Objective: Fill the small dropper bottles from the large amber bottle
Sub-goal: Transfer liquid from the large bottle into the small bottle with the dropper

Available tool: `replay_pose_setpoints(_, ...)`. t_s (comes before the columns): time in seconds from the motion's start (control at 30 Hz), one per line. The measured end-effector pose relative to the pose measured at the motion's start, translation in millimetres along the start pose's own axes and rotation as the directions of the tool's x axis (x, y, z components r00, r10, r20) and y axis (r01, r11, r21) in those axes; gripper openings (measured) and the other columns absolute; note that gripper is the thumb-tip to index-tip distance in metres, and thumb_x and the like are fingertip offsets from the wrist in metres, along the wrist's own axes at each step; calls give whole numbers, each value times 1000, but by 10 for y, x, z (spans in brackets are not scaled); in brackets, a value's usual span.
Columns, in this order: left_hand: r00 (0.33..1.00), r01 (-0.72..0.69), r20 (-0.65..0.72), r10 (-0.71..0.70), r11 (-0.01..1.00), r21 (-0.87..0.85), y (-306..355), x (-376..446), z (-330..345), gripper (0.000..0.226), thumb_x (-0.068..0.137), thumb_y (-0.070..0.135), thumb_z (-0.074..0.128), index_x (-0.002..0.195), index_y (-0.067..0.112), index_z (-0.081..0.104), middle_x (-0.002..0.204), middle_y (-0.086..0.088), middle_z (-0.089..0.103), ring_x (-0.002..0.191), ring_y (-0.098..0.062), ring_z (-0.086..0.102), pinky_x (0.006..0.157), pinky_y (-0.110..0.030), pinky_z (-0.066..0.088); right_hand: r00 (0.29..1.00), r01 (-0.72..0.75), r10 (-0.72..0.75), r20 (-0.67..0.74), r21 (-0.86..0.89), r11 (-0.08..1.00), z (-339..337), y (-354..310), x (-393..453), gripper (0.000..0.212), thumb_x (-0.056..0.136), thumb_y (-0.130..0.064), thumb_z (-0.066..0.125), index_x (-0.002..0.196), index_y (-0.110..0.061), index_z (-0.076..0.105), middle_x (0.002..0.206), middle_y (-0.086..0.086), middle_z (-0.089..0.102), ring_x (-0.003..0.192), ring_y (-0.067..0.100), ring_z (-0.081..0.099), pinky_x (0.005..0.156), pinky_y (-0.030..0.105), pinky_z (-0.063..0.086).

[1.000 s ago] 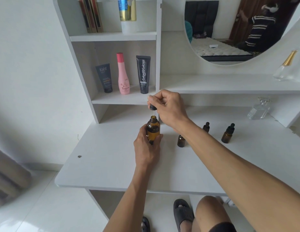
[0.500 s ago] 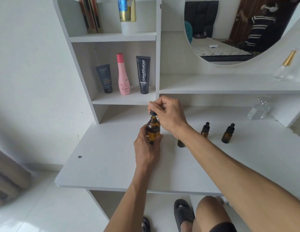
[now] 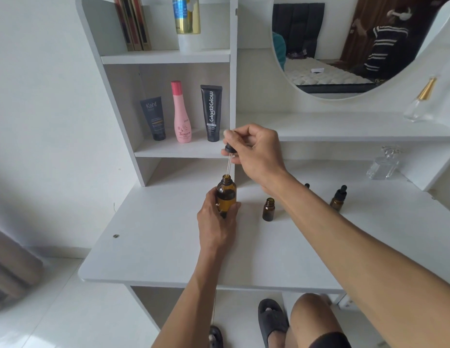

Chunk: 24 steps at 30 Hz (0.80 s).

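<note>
On the middle shelf, left of centre in the frame, a dark Kahf tube (image 3: 153,118), a pink bottle (image 3: 181,113) and a black Glad2Glow tube (image 3: 211,112) are stood upright in a row. Books (image 3: 133,22) and a gold-and-blue can (image 3: 186,15) are seen on the shelf above. A round mirror (image 3: 344,46) is mounted at upper right, with two clear glass bottles (image 3: 383,163) placed beneath it.

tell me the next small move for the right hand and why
Probably carry the dropper right, over the open small bottle. The right hand pinches it with its tip just above the large amber bottle, which the left hand holds; the small bottle stands uncapped.
</note>
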<state>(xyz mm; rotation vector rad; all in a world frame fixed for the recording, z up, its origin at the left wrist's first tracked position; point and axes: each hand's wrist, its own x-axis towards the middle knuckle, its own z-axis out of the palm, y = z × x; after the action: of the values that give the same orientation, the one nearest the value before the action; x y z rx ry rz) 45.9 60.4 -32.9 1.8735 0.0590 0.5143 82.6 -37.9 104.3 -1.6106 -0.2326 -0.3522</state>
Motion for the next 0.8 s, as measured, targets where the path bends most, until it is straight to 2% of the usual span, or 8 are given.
replay_pose_setpoints(0.13,1000,10,5,-10,1000,11,2,-1,-3,37,84,23,74,117,27,56,94,17,64,84,11,58,68,-5,46,999,13,-11,-41,41,999,-63,-132,26,17,92,-26,71,89,-9,68,86,7,76,73,19,77,70,40,62)
replay_pose_setpoints(0.23,1000,26,2,-26,1000,5,-5,1,-1,37,84,24,74,117,27,56,97,14,66,85,5,61,71,-10,48,997,22,-17,-76,59,998,-141,-243,41,18,93,-25,70,92,-7,68,86,8,75,73,19,77,69,38,61)
replay_pose_setpoints(0.37,999,32,2,-32,999,14,2,2,4,38,85,24,73,118,27,57,97,13,66,84,14,59,70,-8,48,995,22,-18,-97,35,999,-307,-291,51,21,94,-24,70,96,-3,68,89,11,75,73,19,77,67,35,60)
replay_pose_setpoints(0.47,999,32,5,-33,999,16,5,-1,7,40,85,24,73,121,26,56,101,12,66,86,14,58,73,-12,49,993,10,-11,-114,-6,1000,-463,-223,31,18,93,-25,70,93,-7,68,88,9,75,72,19,77,67,36,61)
replay_pose_setpoints(0.63,1000,26,-3,-26,1000,7,-6,2,13,39,85,25,74,120,28,56,100,14,67,88,-3,64,78,-22,55,989,-31,21,-145,-66,997,-676,-48,-34,18,93,-23,70,92,-5,68,84,6,74,70,20,77,65,35,61)
replay_pose_setpoints(0.73,999,32,3,-32,999,4,8,-8,12,39,85,25,73,119,30,56,96,20,64,83,-4,67,73,-19,53,987,-55,41,-156,-85,995,-756,43,-82,19,94,-22,70,92,-3,68,86,9,75,70,20,76,68,40,61)
replay_pose_setpoints(0.8,999,34,4,-34,999,-1,8,-7,12,39,85,25,73,120,30,55,98,16,66,82,-8,69,74,-22,54,986,-66,53,-159,-81,995,-780,79,-110,19,93,-22,70,93,-3,68,87,9,75,69,21,76,69,42,62)
